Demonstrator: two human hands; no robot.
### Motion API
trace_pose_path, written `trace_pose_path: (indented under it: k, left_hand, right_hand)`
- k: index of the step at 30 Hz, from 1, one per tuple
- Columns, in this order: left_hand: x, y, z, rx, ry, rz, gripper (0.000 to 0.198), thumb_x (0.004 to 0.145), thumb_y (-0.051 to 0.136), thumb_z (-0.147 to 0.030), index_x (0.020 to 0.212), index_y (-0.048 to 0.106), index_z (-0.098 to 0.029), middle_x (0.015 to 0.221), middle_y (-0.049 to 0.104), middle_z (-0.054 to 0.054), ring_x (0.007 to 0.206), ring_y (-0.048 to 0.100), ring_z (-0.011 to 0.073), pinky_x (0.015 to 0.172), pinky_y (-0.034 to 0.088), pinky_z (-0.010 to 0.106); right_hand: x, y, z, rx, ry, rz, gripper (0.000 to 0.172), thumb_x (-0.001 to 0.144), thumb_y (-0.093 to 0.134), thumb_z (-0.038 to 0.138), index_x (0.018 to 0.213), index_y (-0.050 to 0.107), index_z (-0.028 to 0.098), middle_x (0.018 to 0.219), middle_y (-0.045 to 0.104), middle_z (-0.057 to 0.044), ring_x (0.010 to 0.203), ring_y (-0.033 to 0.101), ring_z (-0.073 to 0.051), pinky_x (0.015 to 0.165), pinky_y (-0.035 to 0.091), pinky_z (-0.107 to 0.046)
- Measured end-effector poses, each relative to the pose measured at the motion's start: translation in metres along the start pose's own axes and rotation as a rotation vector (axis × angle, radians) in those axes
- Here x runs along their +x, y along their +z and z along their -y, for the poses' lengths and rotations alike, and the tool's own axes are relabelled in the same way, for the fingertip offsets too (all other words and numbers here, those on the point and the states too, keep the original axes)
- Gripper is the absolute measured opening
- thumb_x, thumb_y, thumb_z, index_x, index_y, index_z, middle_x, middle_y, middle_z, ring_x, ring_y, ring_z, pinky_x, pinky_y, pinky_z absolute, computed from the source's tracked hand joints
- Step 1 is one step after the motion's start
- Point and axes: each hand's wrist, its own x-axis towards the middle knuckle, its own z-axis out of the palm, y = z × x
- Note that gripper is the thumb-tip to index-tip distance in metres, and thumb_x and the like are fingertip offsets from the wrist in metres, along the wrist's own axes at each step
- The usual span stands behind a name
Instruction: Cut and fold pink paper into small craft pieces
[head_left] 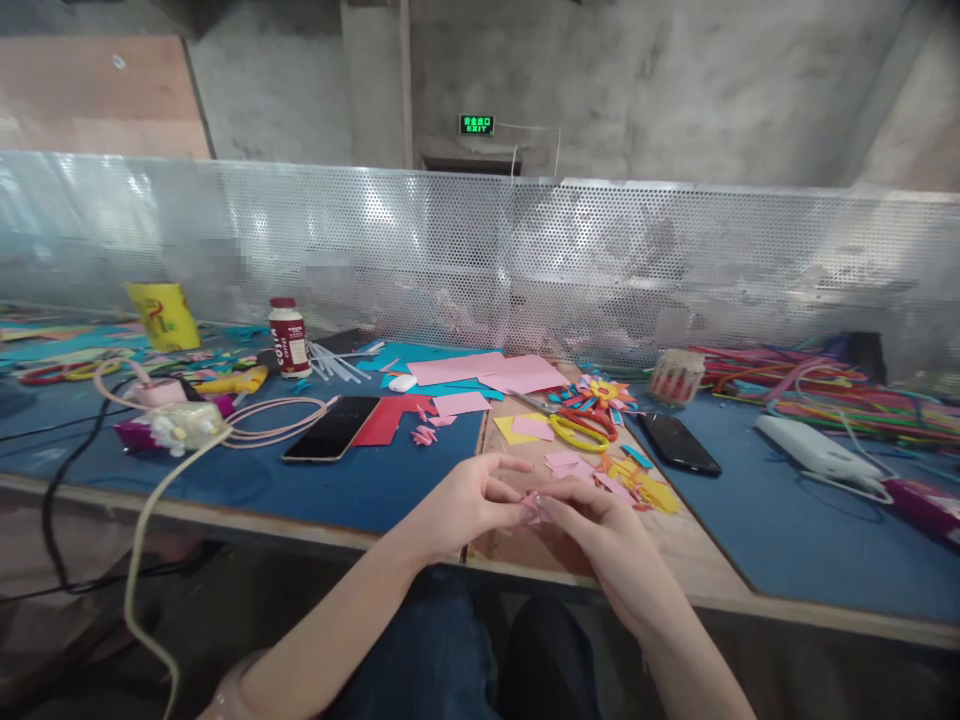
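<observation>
Between the fingertips of both hands is a small folded piece of pink paper [533, 507]. My left hand [480, 497] pinches it from the left, its other fingers stretched forward. From the right, my right hand [586, 515] grips the same piece with thumb and forefinger. The fingers cover much of its shape. Just beyond lie pink paper squares [568, 465], yellow paper scraps [660, 492] and scissors with yellow and red handles [579, 432]. A multicoloured paper flower [602, 395] rests behind the scissors. Small folded pink pieces [424, 435] sit to the left.
Left stand a phone [332, 430], a coffee bottle [289, 338], a yellow container [163, 316] and a power strip with cables [176, 428]. Right are another phone [680, 443], a white power adapter [817, 450] and colourful strips [810, 385]. A perforated metal screen [637, 260] borders the table's back.
</observation>
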Motion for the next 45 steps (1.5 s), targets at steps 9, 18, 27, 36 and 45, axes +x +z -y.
trace_pose_path:
  k: [9,18,27,36,45]
  left_hand:
    - [-0.0004,0.0017,0.001,0.045,-0.01,-0.035,0.056,0.065,0.071,-0.036,0.114,0.053,-0.016,0.069,0.07,0.002,0.055,0.057,0.0122,0.054,0.037,0.021]
    - [-0.0002,0.0,0.0022,0.074,-0.022,-0.026,0.054,0.067,0.07,-0.034,0.115,0.052,-0.016,0.069,0.069,0.003,0.052,0.054,0.0105,0.049,0.034,0.019]
    - [0.0003,0.0006,0.0041,0.085,-0.033,-0.008,0.053,0.068,0.068,-0.038,0.114,0.051,-0.018,0.071,0.066,0.001,0.046,0.046,0.0076,0.041,0.032,0.017]
    - [0.0021,-0.0009,0.0085,0.089,-0.011,-0.001,0.05,0.069,0.067,-0.035,0.113,0.051,-0.018,0.067,0.063,0.0,0.044,0.045,0.0073,0.041,0.034,0.018]
    - [0.0018,0.0004,0.009,0.115,-0.008,-0.015,0.048,0.069,0.066,-0.036,0.111,0.052,-0.019,0.073,0.066,0.002,0.046,0.046,0.0073,0.042,0.033,0.017]
  right_hand:
    - [0.0017,-0.0021,-0.0043,0.115,0.089,0.02,0.027,0.07,0.067,0.042,0.077,0.071,0.016,0.081,0.07,-0.007,0.078,0.061,-0.019,0.071,0.047,-0.028]
    - [0.0001,-0.0018,-0.0038,0.08,0.067,0.004,0.024,0.073,0.064,0.039,0.076,0.071,0.017,0.081,0.07,-0.007,0.079,0.061,-0.019,0.072,0.046,-0.029]
    - [-0.0017,-0.0002,-0.0006,0.083,0.062,-0.011,0.022,0.072,0.065,0.038,0.072,0.069,0.016,0.072,0.067,-0.003,0.071,0.059,-0.016,0.065,0.043,-0.025]
    - [-0.0014,-0.0018,-0.0052,0.132,0.077,-0.012,0.02,0.075,0.062,0.037,0.076,0.068,0.017,0.077,0.066,-0.004,0.076,0.056,-0.016,0.068,0.042,-0.025]
    - [-0.002,-0.0019,-0.0021,0.085,0.074,-0.011,0.018,0.075,0.062,0.034,0.073,0.068,0.017,0.075,0.066,-0.003,0.073,0.055,-0.015,0.066,0.04,-0.023]
